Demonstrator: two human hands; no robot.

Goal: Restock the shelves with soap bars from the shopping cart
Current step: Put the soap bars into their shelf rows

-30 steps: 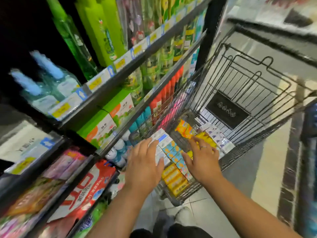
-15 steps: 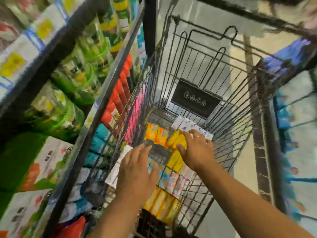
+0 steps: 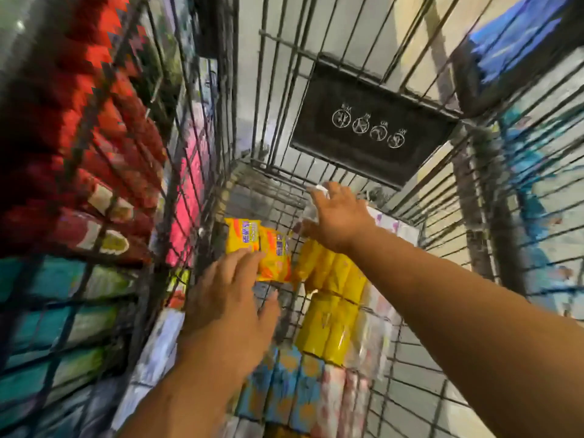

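I look down into a wire shopping cart whose floor holds several wrapped soap bars. Two yellow-orange soap packs lie toward the far left, yellow packs are stacked in the middle, and blue-orange packs and pink-white packs lie nearer. My left hand hovers with straight fingers, its tips at the near edge of the yellow-orange packs. My right hand reaches further in, fingers spread over pale white packs at the cart's far end. Neither hand visibly grips a pack.
A black plaque hangs on the cart's front wall. Through the left cart wall I see shelves with red bottles and teal boxes. Blue goods show blurred at the upper right. White packs lean along the cart's left side.
My view has dropped from the shelves deep into the cart. Both hands have reached further in: the right from the yellow packs to the far end, the left toward the yellow-orange packs.
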